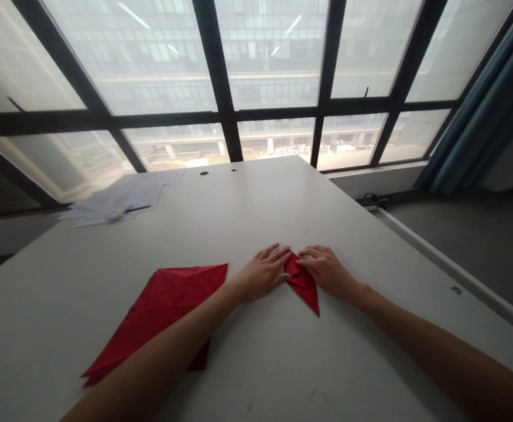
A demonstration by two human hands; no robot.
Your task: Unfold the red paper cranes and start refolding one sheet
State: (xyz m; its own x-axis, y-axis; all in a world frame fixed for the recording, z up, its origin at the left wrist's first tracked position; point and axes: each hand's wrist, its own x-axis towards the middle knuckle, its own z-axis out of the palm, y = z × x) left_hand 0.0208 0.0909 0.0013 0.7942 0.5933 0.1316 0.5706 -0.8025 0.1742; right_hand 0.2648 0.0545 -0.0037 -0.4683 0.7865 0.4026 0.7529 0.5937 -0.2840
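Note:
A small folded red paper piece [304, 285] lies on the white table [283, 199], its point aimed toward me. My left hand [263, 272] rests flat on its left edge, fingers stretched out. My right hand [324, 268] presses its right edge, fingers lying flat and pointing left. The upper part of the piece is hidden between the fingertips. A larger creased red paper sheet [168, 305] lies to the left, partly under my left forearm.
White paper sheets with a dark pen [120, 202] lie at the table's far left corner. Two small dark spots [204, 173] sit near the far edge. Large windows stand behind the table; a blue curtain [480, 117] hangs at right. The table's right edge drops to the floor.

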